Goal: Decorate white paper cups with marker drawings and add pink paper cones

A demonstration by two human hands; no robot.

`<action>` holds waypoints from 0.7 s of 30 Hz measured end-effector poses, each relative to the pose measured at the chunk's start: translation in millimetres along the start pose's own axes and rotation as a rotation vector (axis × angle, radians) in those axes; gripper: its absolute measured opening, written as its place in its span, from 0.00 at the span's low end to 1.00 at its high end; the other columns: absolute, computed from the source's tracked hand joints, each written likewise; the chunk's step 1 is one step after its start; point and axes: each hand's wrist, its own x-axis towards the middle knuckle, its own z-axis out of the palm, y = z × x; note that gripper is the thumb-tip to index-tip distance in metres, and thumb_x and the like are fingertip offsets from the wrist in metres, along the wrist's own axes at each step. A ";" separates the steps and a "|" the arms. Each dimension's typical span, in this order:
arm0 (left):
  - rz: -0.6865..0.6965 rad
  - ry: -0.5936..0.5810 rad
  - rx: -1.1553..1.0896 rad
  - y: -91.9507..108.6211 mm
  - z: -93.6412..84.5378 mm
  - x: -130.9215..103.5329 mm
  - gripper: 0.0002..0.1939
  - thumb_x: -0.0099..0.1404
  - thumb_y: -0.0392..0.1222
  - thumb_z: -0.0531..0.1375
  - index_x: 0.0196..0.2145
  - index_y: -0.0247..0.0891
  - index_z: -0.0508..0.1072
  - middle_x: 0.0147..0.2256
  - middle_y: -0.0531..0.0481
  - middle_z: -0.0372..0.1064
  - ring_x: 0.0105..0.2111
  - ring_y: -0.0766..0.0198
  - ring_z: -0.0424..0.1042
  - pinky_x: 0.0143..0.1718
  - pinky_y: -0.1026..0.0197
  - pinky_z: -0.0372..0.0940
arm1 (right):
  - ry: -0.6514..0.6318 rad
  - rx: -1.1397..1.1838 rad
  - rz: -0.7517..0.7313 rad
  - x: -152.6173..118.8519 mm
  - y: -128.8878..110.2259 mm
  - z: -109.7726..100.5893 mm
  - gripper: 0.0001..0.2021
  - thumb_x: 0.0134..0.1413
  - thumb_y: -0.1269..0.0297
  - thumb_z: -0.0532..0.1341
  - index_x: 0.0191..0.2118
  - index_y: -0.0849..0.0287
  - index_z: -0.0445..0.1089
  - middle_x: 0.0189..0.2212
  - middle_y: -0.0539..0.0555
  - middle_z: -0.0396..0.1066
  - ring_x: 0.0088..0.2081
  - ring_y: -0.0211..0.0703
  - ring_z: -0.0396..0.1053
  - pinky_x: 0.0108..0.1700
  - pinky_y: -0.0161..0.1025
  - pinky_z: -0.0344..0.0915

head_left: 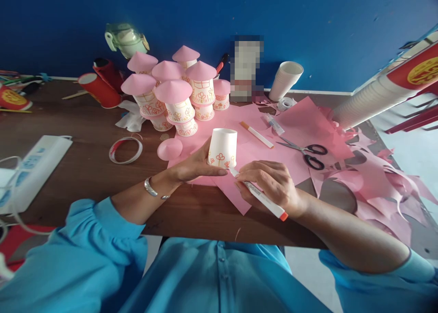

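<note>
A white paper cup (223, 142), held upside down, has red and orange flowers drawn round its lower part. My left hand (195, 164) grips it from the left, thumb along the bottom rim. In my right hand (268, 180) is a white marker pen (265, 199) with an orange-red end, its tip at the cup's lower edge. Beyond my hands stand several decorated paper cups (178, 111) with pink cone roofs (173, 91). One loose pink cone (170, 148) lies just left of my left hand. Another marker (257, 135) with an orange cap rests on pink paper (236, 199).
Black-handled scissors (310, 155) and a glue tube (273, 124) lie on the right among pink scraps (383, 185). A tape roll (125, 149) and a power strip (34, 171) are on the left. Stacked white cups (285, 80) stand near the blue wall (191, 12).
</note>
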 end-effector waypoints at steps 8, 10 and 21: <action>-0.004 -0.013 -0.101 2.5 0.3 -0.6 0.48 0.54 0.49 0.78 0.68 0.47 0.64 0.46 0.46 0.75 0.46 0.52 0.75 0.50 0.48 0.70 | 0.102 -0.051 -0.015 1.8 2.2 -3.7 0.10 0.62 0.76 0.65 0.47 0.58 0.69 0.31 0.51 0.77 0.30 0.43 0.79 0.31 0.38 0.78; 0.007 -0.025 -0.137 2.1 0.5 -0.3 0.46 0.55 0.48 0.77 0.67 0.47 0.65 0.47 0.45 0.75 0.48 0.51 0.76 0.53 0.45 0.70 | 0.118 -0.058 -0.014 1.5 3.6 -3.4 0.10 0.63 0.75 0.65 0.48 0.59 0.70 0.32 0.53 0.78 0.32 0.44 0.80 0.33 0.39 0.79; 0.032 -0.057 -0.177 4.8 2.0 0.5 0.34 0.59 0.46 0.75 0.60 0.42 0.70 0.51 0.44 0.74 0.53 0.51 0.74 0.59 0.46 0.67 | 0.085 -0.075 0.008 -4.7 6.2 2.2 0.13 0.64 0.74 0.66 0.52 0.57 0.70 0.39 0.56 0.80 0.40 0.46 0.82 0.39 0.41 0.82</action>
